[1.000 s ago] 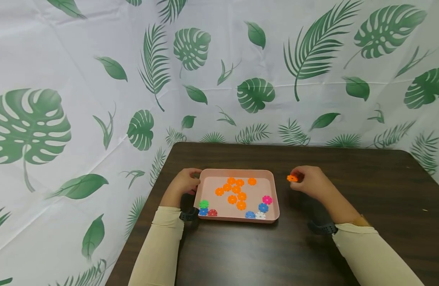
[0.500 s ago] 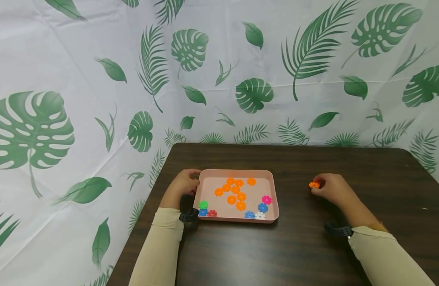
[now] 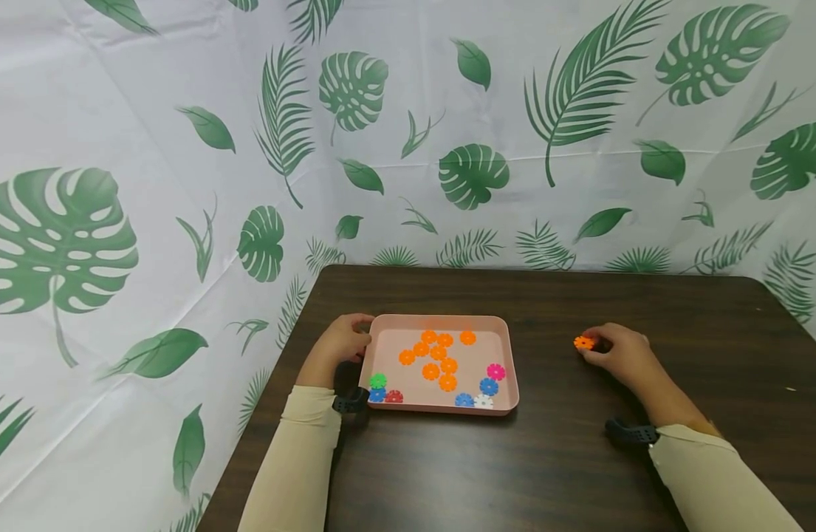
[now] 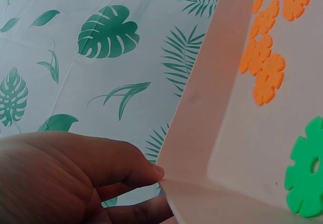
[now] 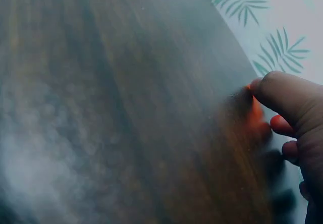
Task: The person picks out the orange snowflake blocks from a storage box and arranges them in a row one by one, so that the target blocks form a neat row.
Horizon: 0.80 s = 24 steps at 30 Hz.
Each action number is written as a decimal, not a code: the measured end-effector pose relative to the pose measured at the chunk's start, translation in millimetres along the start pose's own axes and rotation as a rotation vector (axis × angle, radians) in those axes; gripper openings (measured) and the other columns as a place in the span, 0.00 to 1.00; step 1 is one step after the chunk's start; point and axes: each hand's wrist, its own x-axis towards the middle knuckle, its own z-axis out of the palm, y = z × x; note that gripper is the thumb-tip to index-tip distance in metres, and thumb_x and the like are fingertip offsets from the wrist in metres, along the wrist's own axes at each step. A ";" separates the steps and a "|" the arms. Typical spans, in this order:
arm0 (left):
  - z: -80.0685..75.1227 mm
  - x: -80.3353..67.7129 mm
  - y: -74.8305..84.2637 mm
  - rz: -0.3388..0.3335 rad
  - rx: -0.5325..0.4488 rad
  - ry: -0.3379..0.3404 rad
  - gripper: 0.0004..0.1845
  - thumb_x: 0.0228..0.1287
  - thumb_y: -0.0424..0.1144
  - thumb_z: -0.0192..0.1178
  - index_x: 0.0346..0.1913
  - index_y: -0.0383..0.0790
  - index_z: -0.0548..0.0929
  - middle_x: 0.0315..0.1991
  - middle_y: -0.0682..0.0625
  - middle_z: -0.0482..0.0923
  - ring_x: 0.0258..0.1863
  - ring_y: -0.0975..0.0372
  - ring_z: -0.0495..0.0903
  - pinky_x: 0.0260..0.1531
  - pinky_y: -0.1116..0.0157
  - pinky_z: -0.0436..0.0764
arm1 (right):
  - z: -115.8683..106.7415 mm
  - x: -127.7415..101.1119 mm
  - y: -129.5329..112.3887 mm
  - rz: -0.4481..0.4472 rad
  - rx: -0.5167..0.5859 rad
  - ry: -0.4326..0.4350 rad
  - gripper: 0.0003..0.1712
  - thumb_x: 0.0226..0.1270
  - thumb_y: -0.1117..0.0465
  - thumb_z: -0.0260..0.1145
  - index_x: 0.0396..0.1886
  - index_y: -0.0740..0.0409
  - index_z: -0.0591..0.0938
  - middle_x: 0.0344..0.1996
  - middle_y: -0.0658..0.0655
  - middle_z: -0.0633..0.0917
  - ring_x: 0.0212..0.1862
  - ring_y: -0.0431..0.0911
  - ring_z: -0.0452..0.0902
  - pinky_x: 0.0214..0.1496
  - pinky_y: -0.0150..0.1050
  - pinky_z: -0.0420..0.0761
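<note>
Tray (image 3: 507,362), pink and shallow, holds orange discs (image 3: 438,355) mid-floor, with green, blue, red, pink and white ones along its near edge. Left hand (image 3: 340,341) grips its 9 o'clock rim. At 3 o'clock, right hand (image 3: 620,355) pinches an orange snowflake disc (image 3: 583,343) on the dark wood table (image 3: 580,473). Leaf-print backdrop (image 3: 182,185) stands beyond.

No readable text, label, brand, number or sign is seen on the tray (image 3: 512,369), the table (image 3: 580,458) or the leaf-printed backdrop (image 3: 182,89).
</note>
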 end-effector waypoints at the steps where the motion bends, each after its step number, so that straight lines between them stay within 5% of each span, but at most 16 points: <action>1: -0.2 -0.1 0.1 -0.002 0.001 0.001 0.26 0.64 0.34 0.60 0.66 0.43 0.74 0.40 0.41 0.81 0.27 0.55 0.83 0.31 0.57 0.85 | 1.6 -0.9 1.7 -0.004 0.004 0.017 0.22 0.57 0.54 0.74 0.48 0.61 0.84 0.39 0.59 0.82 0.40 0.55 0.75 0.44 0.59 0.63; 9: -0.6 -0.4 1.5 -0.004 0.012 0.004 0.26 0.64 0.34 0.60 0.66 0.44 0.74 0.41 0.41 0.81 0.29 0.55 0.83 0.31 0.58 0.85 | 5.6 -4.7 7.7 -0.013 0.039 0.081 0.21 0.57 0.52 0.74 0.48 0.58 0.85 0.35 0.54 0.80 0.38 0.52 0.73 0.41 0.54 0.61; 15: -0.5 1.0 -1.7 0.001 0.015 0.008 0.26 0.64 0.34 0.60 0.66 0.44 0.74 0.40 0.41 0.81 0.29 0.55 0.83 0.31 0.59 0.85 | -1.3 -1.7 -1.5 -0.013 0.089 0.100 0.24 0.59 0.48 0.73 0.49 0.58 0.84 0.41 0.58 0.82 0.44 0.55 0.74 0.44 0.56 0.73; 24: -0.3 5.4 -2.4 -0.021 0.030 0.006 0.27 0.64 0.36 0.60 0.66 0.46 0.74 0.42 0.42 0.80 0.32 0.54 0.82 0.32 0.59 0.85 | -10.7 31.1 -83.8 -0.035 0.239 0.049 0.28 0.59 0.42 0.71 0.53 0.54 0.84 0.50 0.57 0.84 0.50 0.53 0.78 0.52 0.56 0.79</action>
